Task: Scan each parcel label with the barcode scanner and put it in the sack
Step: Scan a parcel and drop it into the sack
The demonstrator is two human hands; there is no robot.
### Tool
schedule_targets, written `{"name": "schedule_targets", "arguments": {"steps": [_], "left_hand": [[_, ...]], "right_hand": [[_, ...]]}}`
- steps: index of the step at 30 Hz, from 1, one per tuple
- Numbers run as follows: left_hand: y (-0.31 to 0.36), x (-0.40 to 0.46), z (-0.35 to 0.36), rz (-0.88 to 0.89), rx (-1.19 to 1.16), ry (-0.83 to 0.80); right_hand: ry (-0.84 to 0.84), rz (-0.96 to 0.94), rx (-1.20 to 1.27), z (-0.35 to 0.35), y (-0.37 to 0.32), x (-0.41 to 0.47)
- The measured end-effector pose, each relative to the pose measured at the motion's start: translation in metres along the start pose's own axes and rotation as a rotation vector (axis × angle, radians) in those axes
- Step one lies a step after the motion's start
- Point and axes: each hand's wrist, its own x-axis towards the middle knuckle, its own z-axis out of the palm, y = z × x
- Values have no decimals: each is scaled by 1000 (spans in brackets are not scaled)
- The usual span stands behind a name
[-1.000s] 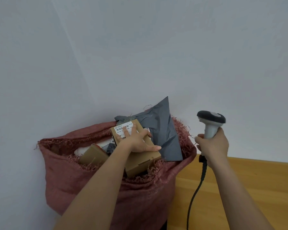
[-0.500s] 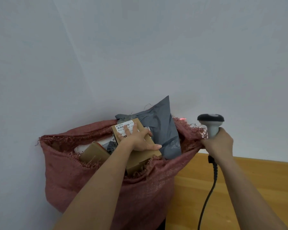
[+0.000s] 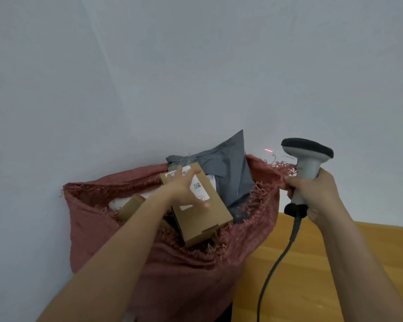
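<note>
Since the earlier frames the left hand (image 3: 184, 189) has lifted off the cardboard box (image 3: 203, 214) and now hovers over it, motion-blurred, fingers spread and relaxed with nothing held, while the right hand (image 3: 316, 196) has brought the barcode scanner (image 3: 305, 163) up beside the sack's right edge. In the head view, that hand is curled round the scanner's pale handle and also pinches the frayed rim of the red woven sack (image 3: 172, 270), pulling it outward; the dark cable (image 3: 279, 263) hangs down from the handle. The sack leans into a corner of plain pale grey walls (image 3: 196, 66) and stands beside a wooden surface (image 3: 323, 275) that fills the lower right. The box sits tilted in the sack's mouth, its lower end over the front rim. Behind it a grey plastic mailer (image 3: 228, 173) stands upright, and to the left a smaller brown parcel (image 3: 130, 205) lies on something white. A short red scan line (image 3: 268, 150) glows on the wall just left of the scanner head. The box carries a white shipping label (image 3: 199, 184) with a small square code; its print is too blurred to read.
</note>
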Motion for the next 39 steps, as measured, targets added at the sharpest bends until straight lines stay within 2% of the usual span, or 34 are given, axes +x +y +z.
{"name": "schedule_targets", "arguments": {"steps": [2,5,8,12,18,21,26,29,35,39], "left_hand": [[-13,-7,-3,-64,70,21],[-26,-15,11,-55,-124,-15],[-25,-18,25,-1,-252,37],[-19,-20,29,-1,-249,58],[-22,-21,27,-49,-205,87],[-14,-17,24,-105,-59,57],[-9,-11,25,-117,70,64],[-9,-10,24,-121,98,72],[-2,-13,26,-112,94,59],[0,-18,24,-1,12,124]], "right_hand": [[39,19,36,-2,8,0],[98,31,-16,2,25,-6],[102,50,-170,22,51,-23],[137,35,-441,47,86,-39],[189,-1,-478,32,113,-30],[129,-20,-415,39,109,-30],[18,271,-243,47,132,-39],[-53,364,-88,35,129,-40],[-207,281,462,14,47,-41],[-195,236,592,10,3,-42]]}}
